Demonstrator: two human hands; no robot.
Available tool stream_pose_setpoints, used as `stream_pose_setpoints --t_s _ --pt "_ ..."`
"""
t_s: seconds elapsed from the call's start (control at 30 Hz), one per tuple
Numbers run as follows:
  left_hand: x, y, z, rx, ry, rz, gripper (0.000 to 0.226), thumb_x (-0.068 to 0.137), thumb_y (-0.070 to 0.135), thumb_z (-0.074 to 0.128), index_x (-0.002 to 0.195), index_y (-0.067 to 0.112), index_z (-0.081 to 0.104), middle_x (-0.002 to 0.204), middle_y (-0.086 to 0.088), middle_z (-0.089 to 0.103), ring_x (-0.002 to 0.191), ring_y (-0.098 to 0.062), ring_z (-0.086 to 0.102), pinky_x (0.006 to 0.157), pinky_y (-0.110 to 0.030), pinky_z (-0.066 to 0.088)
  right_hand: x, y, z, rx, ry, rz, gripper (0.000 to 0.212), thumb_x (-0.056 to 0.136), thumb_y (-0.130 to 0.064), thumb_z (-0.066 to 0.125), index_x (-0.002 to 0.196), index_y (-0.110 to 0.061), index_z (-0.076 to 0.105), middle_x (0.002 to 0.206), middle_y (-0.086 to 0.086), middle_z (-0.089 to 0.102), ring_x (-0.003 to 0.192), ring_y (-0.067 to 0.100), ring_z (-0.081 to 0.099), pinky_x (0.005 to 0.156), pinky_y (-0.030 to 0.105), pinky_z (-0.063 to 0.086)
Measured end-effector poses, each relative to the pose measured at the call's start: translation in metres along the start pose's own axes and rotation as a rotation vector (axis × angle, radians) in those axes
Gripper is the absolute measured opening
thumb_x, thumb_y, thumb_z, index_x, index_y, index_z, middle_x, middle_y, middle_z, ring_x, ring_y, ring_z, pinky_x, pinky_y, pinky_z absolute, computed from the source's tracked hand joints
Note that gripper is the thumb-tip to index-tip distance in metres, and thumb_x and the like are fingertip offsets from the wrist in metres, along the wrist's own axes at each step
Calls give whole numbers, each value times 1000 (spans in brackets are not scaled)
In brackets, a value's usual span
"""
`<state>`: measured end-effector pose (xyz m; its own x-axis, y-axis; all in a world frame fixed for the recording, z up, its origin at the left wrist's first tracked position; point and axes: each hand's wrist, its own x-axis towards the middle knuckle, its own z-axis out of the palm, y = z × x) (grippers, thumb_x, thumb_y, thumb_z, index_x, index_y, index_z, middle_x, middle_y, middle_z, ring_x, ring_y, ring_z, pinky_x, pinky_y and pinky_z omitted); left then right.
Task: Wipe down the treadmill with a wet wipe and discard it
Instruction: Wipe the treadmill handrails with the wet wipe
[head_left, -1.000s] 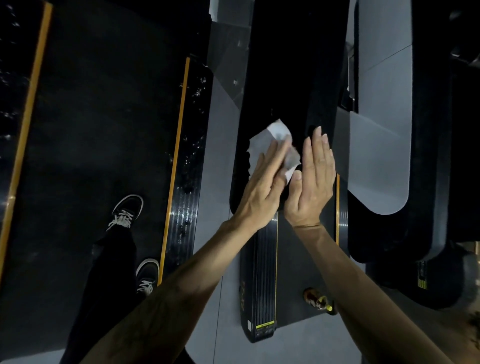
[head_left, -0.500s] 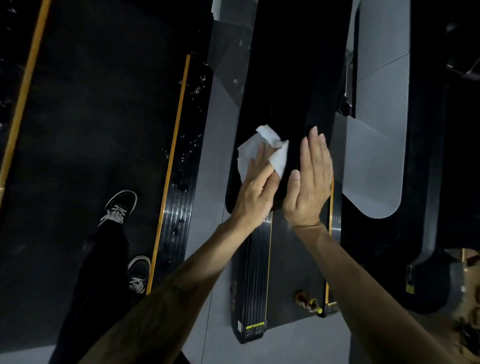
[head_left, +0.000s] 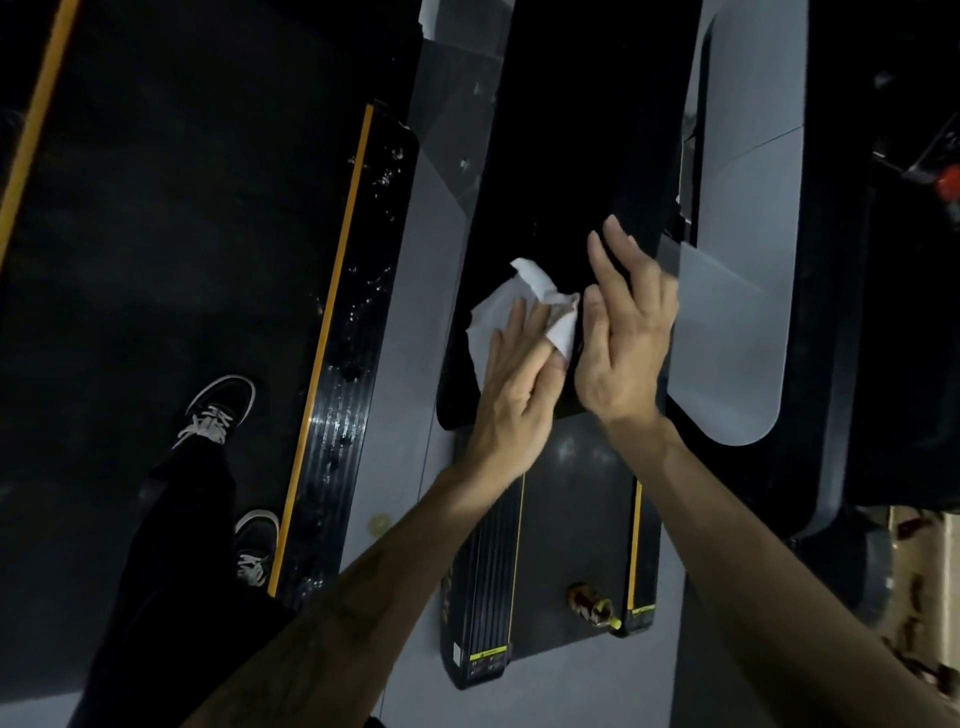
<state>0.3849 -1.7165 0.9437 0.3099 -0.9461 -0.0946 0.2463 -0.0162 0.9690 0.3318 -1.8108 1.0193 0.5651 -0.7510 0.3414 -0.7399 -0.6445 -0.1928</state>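
A crumpled white wet wipe (head_left: 506, 301) lies against the black top panel of a treadmill (head_left: 561, 171) at the middle of the view. My left hand (head_left: 514, 384) presses flat on the wipe, fingers together and partly over it. My right hand (head_left: 626, 332) rests beside it on the panel's right edge, fingers extended and touching the wipe's right corner. Below the panel, the treadmill's deck (head_left: 571, 519) with yellow-edged side rails runs toward me.
Another treadmill's belt (head_left: 182, 234) with a yellow-trimmed rail (head_left: 332, 338) fills the left; my legs and black sneakers (head_left: 218, 410) stand on it. A small bottle (head_left: 592, 605) lies on the middle deck. Grey floor (head_left: 395, 364) separates the machines. A further black machine (head_left: 909, 312) stands right.
My left hand has slid the wipe leftward and slightly down across the panel, and the wipe is more crumpled. My right hand has stayed at the panel's right edge.
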Motion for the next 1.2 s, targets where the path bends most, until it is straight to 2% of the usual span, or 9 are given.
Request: stream_pose_setpoints --t_s 0.1,0.23,0.4,0.57,0.73,0.87,1.0,1.13,1.2 --pt "3 -12 2 25 50 -10 52 111 38 27 160 27 14 169 10 16 159 -11 3 127 -60 12 -6 2 2 28 28 -28 45 104 -14 38 142 3 55 150 17 52 136 30 50 104 46 43" --pt "-11 -9 2 -30 69 -79 49 110 40 26 155 57 17 164 37 8 159 -7 0 128 -58 10 -8 2 5 66 33 -35 46 100 -5 40 142 13 49 151 26 47 141 38 46 108 58 41" --pt "-8 7 7 -13 61 112 51 111 20 34 160 27 22 168 12 23 159 -18 12 127 -58 16 -9 3 7 127 45 -41 47 100 -5 35 139 17 49 150 32 46 144 45 42 113 65 37" --pt "10 0 -9 -25 149 -86 57 109 24 36 152 59 25 151 53 15 158 -16 20 123 -54 31 -11 2 7 153 46 -35 46 100 -3 36 139 16 50 150 30 47 145 45 41 114 65 37" --pt "-34 -24 -2 -38 132 84 45 108 7 49 153 7 46 163 -6 41 154 -30 31 120 -59 34 -11 2 7 168 34 -24 47 95 7 39 140 16 49 151 30 46 146 45 40 115 65 35" --pt "-26 -4 -7 69 232 236 36 109 26 49 134 7 67 141 -5 61 129 -24 55 102 -46 50 -10 1 7 169 37 -31 45 98 3 37 139 17 50 150 31 47 145 46 40 114 65 36" --pt "-2 2 -16 231 283 343 30 99 9 58 126 9 74 124 -5 66 108 -17 58 90 -41 51 -11 1 7 169 32 -26 47 98 -1 35 140 17 49 150 31 46 145 46 40 116 64 34" --pt "0 1 -9 263 273 285 41 97 16 57 137 15 66 139 -3 59 124 -13 51 98 -39 49 -10 2 7 177 31 -27 47 97 1 35 139 18 49 150 32 46 145 46 40 115 64 35" --pt "-4 -1 -2 275 237 272 45 101 20 49 145 19 56 151 -4 52 138 -18 46 113 -33 35 -10 2 8 179 33 -27 46 97 2 36 138 18 49 150 32 46 145 47 40 114 65 36"
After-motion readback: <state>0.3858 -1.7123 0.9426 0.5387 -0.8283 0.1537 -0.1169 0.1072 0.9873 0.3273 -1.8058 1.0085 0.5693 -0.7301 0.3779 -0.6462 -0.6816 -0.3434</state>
